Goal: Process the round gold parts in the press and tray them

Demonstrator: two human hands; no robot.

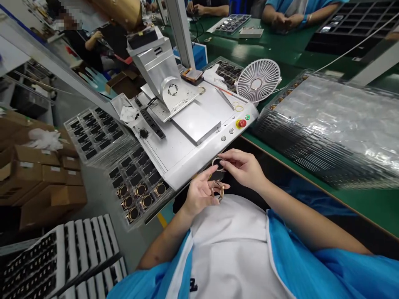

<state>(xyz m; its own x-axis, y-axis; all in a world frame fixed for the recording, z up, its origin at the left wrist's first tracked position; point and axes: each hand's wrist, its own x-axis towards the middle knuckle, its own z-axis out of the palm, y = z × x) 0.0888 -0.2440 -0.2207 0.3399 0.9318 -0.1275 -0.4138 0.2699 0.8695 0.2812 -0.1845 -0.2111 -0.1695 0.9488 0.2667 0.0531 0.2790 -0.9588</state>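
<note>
My right hand (245,168) pinches a thin round metal ring (217,163) at its right side, just in front of the machine's front edge. Close below it, my left hand (201,191) holds a thicker gold-coloured ring (217,190) between its fingers and thumb. The left fingertips reach up to the thin ring and appear to touch it. Both hands are over my lap. Ahead stands a white and silver machine (187,166) with a red stop button (241,123) and a metal fixture (170,89) on top.
To the left, a clear tray (132,224) holds dark parts and several gold rings; another tray stack (93,155) lies behind it. Stacked clear trays (336,124) and a white fan (258,81) stand on the right. Cardboard boxes (46,178) and foam-lined racks (71,253) are far left. Co-workers sit opposite.
</note>
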